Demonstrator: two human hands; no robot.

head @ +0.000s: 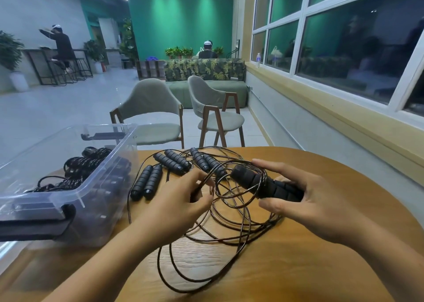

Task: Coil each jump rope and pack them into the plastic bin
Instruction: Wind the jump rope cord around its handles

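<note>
Wooden counter carries a clear plastic bin holding coiled black jump ropes. Just right of the bin lie loose handles in pairs. Further right, the left hand pinches a cord in curled fingers, and the right hand grips a handle pair.

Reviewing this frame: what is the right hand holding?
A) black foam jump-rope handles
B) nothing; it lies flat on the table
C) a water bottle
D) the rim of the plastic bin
A: the right hand curls its fingers and thumb round the black foam handles, above the wooden table, while the left hand pinches the cord.
</note>
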